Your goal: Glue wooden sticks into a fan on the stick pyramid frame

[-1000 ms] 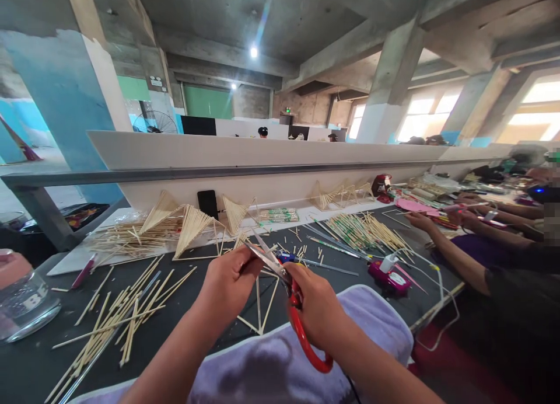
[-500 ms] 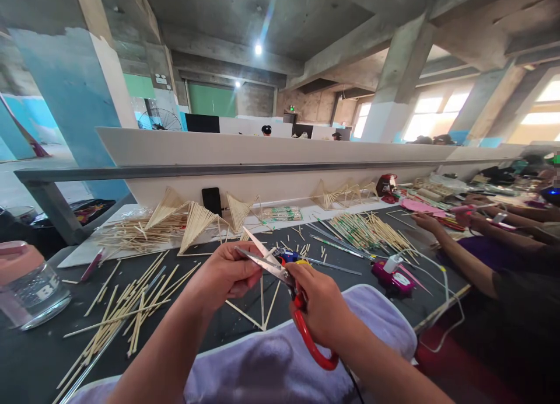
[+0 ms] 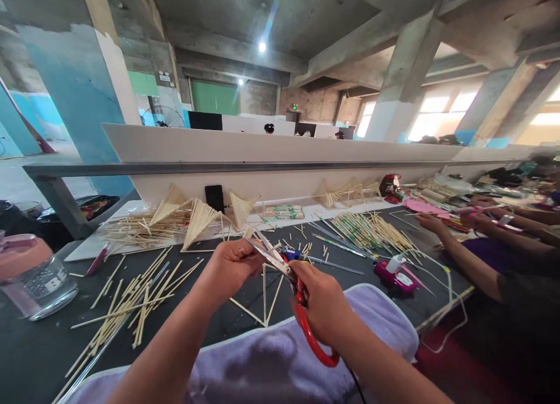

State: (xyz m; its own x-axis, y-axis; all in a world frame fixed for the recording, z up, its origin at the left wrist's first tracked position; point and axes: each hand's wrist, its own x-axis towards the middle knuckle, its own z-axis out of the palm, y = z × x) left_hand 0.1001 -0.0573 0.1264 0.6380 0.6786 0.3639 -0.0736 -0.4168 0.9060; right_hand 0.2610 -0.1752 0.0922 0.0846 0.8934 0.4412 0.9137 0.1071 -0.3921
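My right hand (image 3: 321, 302) grips red-handled scissors (image 3: 315, 342), their metal blades pointing up and left and almost closed. Close to the blades, my left hand (image 3: 231, 270) is pinched on a thin wooden stick, mostly hidden by the fingers; a short pale bit of it shows at the blades. Below both hands, a triangular stick frame (image 3: 265, 319) lies on the black tabletop, its front corner at the edge of a lilac towel (image 3: 380, 316). Behind the scissors is a blue tool (image 3: 292, 254), partly covered.
Loose sticks (image 3: 126, 305) lie at left near a clear bottle (image 3: 39, 275). Fan-shaped stick models (image 3: 201, 220) stand along the back. Green-marked sticks (image 3: 359, 232), a magenta device (image 3: 396, 278) with a white cable, and a co-worker's arm (image 3: 464, 258) are at right.
The scissor blades have come closer together, having been wider apart before. Both hands stay near the same spot, and the view has shifted slightly.
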